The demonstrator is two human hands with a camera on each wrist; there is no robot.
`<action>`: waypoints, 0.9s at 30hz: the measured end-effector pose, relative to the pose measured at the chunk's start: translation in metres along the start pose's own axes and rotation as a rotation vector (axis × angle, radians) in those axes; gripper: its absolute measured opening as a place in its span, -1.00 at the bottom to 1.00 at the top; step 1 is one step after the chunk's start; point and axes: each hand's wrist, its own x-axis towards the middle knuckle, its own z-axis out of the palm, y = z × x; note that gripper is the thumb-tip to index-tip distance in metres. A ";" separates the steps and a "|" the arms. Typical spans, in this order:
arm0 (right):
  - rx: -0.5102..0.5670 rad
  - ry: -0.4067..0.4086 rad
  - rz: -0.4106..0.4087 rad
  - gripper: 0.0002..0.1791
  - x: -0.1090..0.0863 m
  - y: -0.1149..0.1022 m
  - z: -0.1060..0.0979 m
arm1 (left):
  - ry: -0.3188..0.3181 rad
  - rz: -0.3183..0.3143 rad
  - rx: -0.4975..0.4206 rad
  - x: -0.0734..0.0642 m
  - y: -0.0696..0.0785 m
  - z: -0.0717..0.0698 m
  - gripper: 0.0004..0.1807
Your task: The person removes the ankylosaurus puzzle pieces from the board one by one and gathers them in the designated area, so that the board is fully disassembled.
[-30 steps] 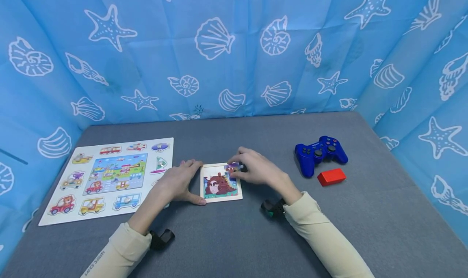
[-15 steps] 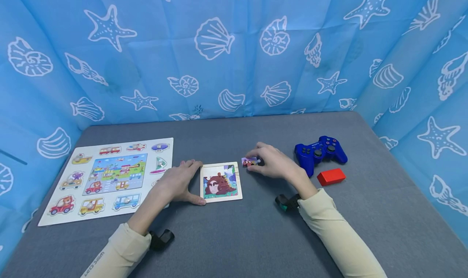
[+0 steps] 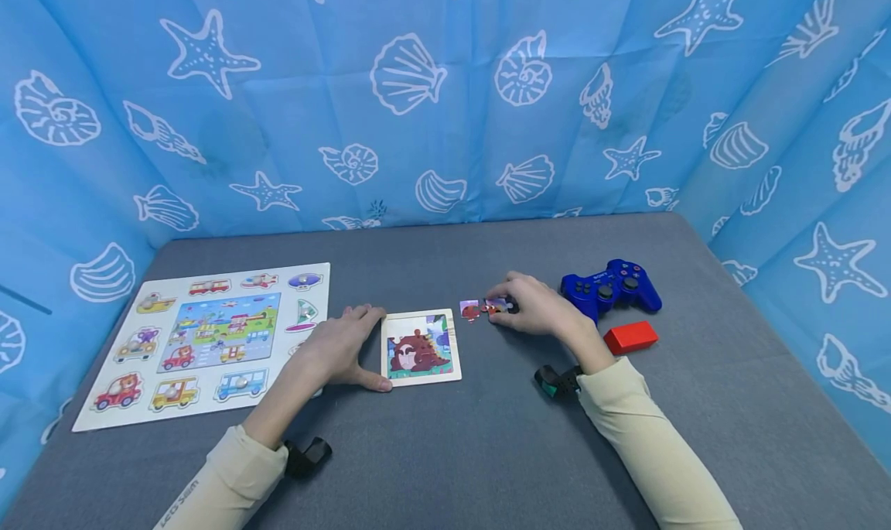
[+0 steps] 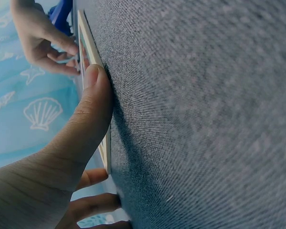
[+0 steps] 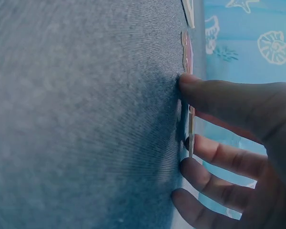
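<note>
In the head view my left hand (image 3: 346, 344) grips the left side of a small square wooden puzzle tray (image 3: 455, 360). Its thumb lies at the near corner and a finger at the far one; the left wrist view shows the thumb on the near edge. A brown spiky animal picture (image 3: 420, 353) fills much of the tray, with bare wood at the upper left. To the right of the tray my right hand (image 3: 536, 306) pinches a jigsaw piece (image 3: 496, 306), partly hidden by the fingers. Another jigsaw piece (image 3: 469, 309) lies flat between that hand and the tray.
A larger vehicle puzzle board (image 3: 149, 394) lies at the left, partly under my left hand. Right of my right hand sit a blue game controller (image 3: 605, 290) and a red block (image 3: 630, 337). A blue shell-patterned curtain (image 3: 445, 151) borders the grey table (image 3: 445, 453).
My right hand has moved right from over the tray with a jigsaw piece, then farther right. One piece now lies uncovered on the table. The left hand stays on the tray.
</note>
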 end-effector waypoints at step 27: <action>-0.034 0.067 0.023 -0.63 0.001 -0.017 -0.001 | -0.003 -0.001 -0.003 0.000 0.000 0.001 0.24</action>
